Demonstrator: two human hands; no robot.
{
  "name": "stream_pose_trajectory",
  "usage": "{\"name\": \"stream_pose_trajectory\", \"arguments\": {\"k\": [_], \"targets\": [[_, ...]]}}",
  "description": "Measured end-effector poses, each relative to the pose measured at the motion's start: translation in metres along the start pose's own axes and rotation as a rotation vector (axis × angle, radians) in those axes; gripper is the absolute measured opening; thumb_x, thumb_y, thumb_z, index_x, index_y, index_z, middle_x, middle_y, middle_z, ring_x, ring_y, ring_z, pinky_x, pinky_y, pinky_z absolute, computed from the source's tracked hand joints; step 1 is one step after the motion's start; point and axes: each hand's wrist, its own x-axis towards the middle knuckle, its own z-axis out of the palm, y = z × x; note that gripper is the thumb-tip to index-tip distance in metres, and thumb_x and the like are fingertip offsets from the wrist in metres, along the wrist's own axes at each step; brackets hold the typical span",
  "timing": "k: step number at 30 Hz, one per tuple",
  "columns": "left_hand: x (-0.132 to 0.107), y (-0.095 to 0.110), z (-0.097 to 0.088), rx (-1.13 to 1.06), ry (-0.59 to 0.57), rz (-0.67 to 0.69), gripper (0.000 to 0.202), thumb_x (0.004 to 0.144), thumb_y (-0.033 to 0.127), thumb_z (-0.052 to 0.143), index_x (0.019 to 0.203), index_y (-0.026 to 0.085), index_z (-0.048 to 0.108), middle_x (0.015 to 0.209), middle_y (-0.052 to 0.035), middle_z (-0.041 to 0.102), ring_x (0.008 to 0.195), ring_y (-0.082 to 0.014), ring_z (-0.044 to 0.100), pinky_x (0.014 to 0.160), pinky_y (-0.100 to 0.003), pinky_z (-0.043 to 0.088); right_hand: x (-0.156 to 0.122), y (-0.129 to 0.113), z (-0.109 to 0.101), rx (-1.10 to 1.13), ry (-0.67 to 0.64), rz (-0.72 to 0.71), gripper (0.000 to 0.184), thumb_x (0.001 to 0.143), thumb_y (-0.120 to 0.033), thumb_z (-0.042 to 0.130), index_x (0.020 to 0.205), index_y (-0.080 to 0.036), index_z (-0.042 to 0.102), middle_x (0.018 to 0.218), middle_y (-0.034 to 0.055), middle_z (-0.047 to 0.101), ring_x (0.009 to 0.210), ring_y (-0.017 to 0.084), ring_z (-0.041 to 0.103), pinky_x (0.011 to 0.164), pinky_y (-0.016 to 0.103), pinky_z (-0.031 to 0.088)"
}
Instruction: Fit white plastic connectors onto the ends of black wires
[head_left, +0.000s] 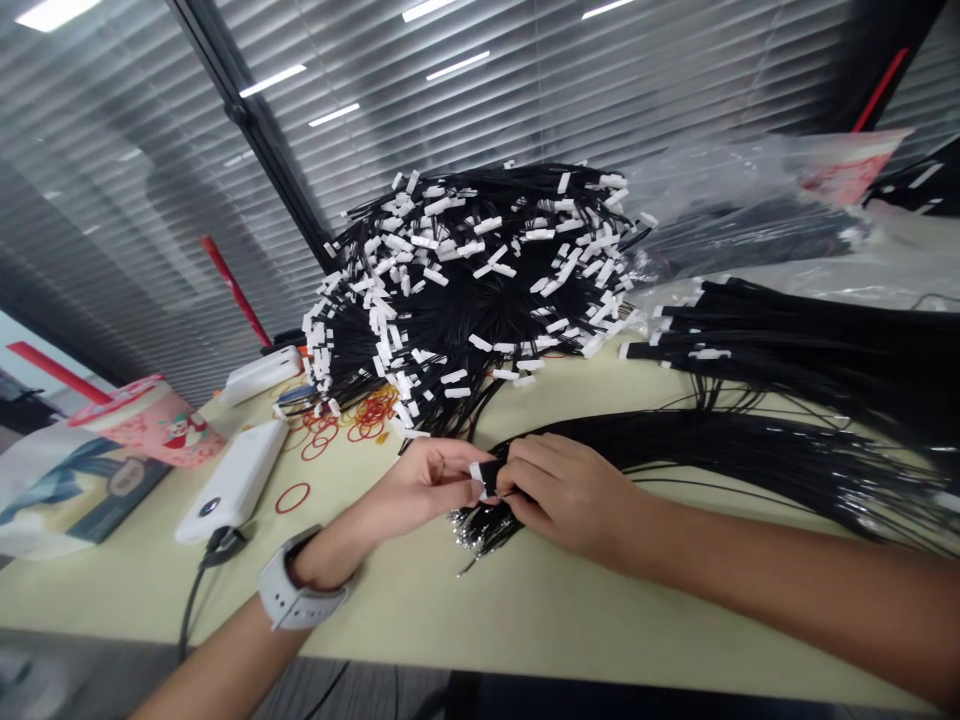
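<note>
My left hand (427, 478), with a light watch on its wrist, pinches the white end of a black cable (490, 474). Close beside it, my right hand (574, 490) grips the same cable just behind the white end, its fingers curled. Beneath my hands lies a bundle of thin black cables (690, 440) with shiny metal tips (471, 530), running off to the right. Behind them rises a big heap of black cables with white connectors (495, 270). My fingers hide part of the held cable.
Another bundle of black cables (787, 325) lies at right, before a clear plastic bag (735, 190). Left are rubber bands (322, 435), a white power bank (234, 480) with a plugged-in cord, a pink cup (161, 420) with a red straw, and a tissue pack (82, 500). Window blinds stand behind.
</note>
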Motion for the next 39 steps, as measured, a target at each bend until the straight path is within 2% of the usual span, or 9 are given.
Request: {"name": "stream_pose_trajectory", "arguments": {"k": [5, 11, 18, 24, 28, 35, 39], "targets": [[-0.002, -0.003, 0.004, -0.036, 0.02, -0.007, 0.019, 0.072, 0.006, 0.063, 0.089, 0.012, 0.067, 0.077, -0.0048, 0.071, 0.065, -0.0099, 0.062, 0.058, -0.018, 0.044, 0.0, -0.001, 0.0, -0.057, -0.012, -0.054, 0.028, 0.088, -0.01, 0.037, 0.069, -0.013, 0.057, 0.064, 0.0038, 0.051, 0.064, 0.013, 0.046, 0.061, 0.027, 0.039], [-0.003, -0.003, 0.006, -0.091, 0.095, -0.006, 0.022, 0.067, 0.007, 0.068, 0.088, 0.014, 0.068, 0.071, -0.0028, 0.071, 0.059, -0.0093, 0.061, 0.054, -0.018, 0.043, -0.001, -0.002, -0.002, -0.09, 0.005, -0.067, 0.022, 0.083, -0.006, 0.041, 0.069, -0.012, 0.057, 0.066, 0.0048, 0.052, 0.062, 0.014, 0.044, 0.057, 0.028, 0.037], [-0.001, 0.002, 0.009, -0.088, 0.105, -0.011, 0.021, 0.065, 0.009, 0.07, 0.085, 0.013, 0.069, 0.067, -0.0018, 0.07, 0.056, -0.0081, 0.059, 0.052, -0.016, 0.043, -0.001, 0.0, 0.0, -0.091, 0.037, -0.071, 0.025, 0.087, -0.008, 0.037, 0.071, -0.014, 0.055, 0.066, 0.004, 0.052, 0.061, 0.014, 0.043, 0.056, 0.027, 0.035], [0.001, 0.006, 0.006, -0.003, 0.098, 0.037, 0.019, 0.069, 0.009, 0.067, 0.087, 0.012, 0.068, 0.069, -0.0032, 0.071, 0.063, -0.0107, 0.064, 0.058, -0.018, 0.046, 0.003, 0.002, -0.009, 0.066, 0.047, 0.062, 0.017, 0.082, -0.011, 0.04, 0.075, -0.012, 0.056, 0.07, 0.0051, 0.052, 0.064, 0.013, 0.044, 0.058, 0.026, 0.038], [0.0, 0.007, 0.004, 0.043, 0.104, 0.046, 0.016, 0.072, 0.01, 0.064, 0.088, 0.011, 0.067, 0.073, -0.0055, 0.072, 0.067, -0.0125, 0.066, 0.063, -0.021, 0.049, 0.002, 0.003, -0.01, 0.056, 0.029, 0.162, 0.012, 0.078, -0.013, 0.045, 0.071, -0.013, 0.055, 0.071, 0.0045, 0.051, 0.065, 0.014, 0.042, 0.06, 0.027, 0.038], [-0.001, 0.004, 0.003, 0.002, 0.088, 0.066, 0.019, 0.072, 0.006, 0.063, 0.09, 0.013, 0.067, 0.074, -0.004, 0.073, 0.067, -0.0096, 0.067, 0.062, -0.015, 0.049, 0.002, -0.001, -0.008, 0.028, -0.028, 0.157, 0.016, 0.081, -0.012, 0.044, 0.073, -0.013, 0.057, 0.072, 0.0051, 0.052, 0.066, 0.015, 0.044, 0.062, 0.028, 0.037], [-0.002, 0.002, 0.003, 0.006, 0.094, 0.068, 0.021, 0.072, 0.006, 0.063, 0.092, 0.013, 0.067, 0.076, -0.0045, 0.073, 0.069, -0.0101, 0.067, 0.062, -0.016, 0.048, 0.003, -0.004, -0.01, 0.033, -0.068, 0.201, 0.017, 0.082, -0.012, 0.043, 0.074, -0.013, 0.057, 0.074, 0.0053, 0.053, 0.066, 0.015, 0.045, 0.062, 0.029, 0.037]]}}
